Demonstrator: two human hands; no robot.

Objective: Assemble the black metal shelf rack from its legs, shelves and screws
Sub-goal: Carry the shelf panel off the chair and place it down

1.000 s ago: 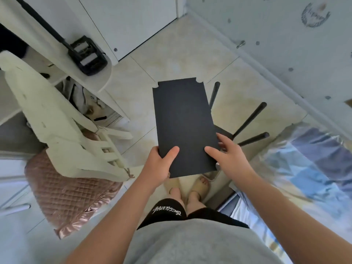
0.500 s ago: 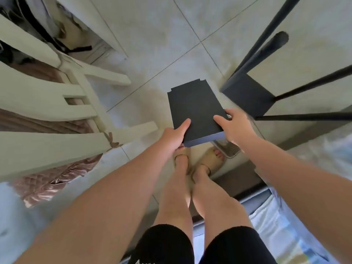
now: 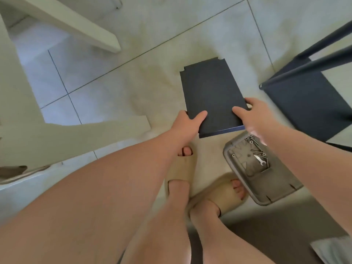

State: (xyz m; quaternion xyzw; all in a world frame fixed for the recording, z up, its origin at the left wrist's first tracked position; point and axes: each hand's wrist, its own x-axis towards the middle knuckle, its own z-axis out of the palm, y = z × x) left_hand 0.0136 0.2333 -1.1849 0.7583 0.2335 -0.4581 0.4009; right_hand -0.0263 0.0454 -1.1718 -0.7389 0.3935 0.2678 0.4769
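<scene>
A flat black shelf panel with notched corners is low over the tiled floor, just in front of my feet. My left hand grips its near left corner, thumb on top. My right hand grips the near right corner, thumb on top too. To the right stands the partly built rack: a black shelf on the floor with black legs rising from its corners. A grey tray by my right foot holds several screws and a small wrench.
A cream-coloured chair fills the left side, its legs reaching toward the panel. My feet in beige slippers stand just behind the panel. A dark strip of floor edge runs along the bottom right.
The view has dropped much closer to the floor. Both hands have lowered the panel from chest height down to near the tiles, keeping the same hold on its near corners.
</scene>
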